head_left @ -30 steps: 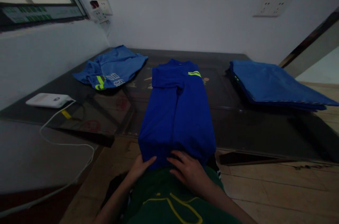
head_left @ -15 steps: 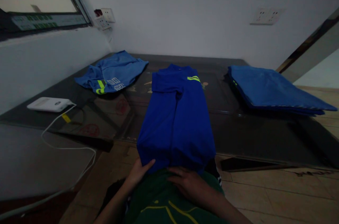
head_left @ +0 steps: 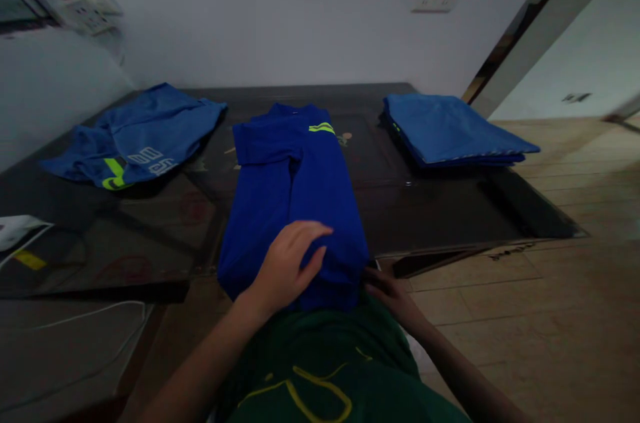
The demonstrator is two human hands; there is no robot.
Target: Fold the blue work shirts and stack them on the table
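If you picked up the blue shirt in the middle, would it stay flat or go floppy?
Probably floppy: the blue shirt creases softly beyond the near edge of the table. It might come unfolded, because its sleeve just lies folded across.

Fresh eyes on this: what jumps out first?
Probably the vivid blue shirt down the middle of the dark table, with yellow-green stripes near its collar. Next, the left hand over its lower part and the right hand by its near right corner. Then the rumpled blue garment at left and the folded stack at right.
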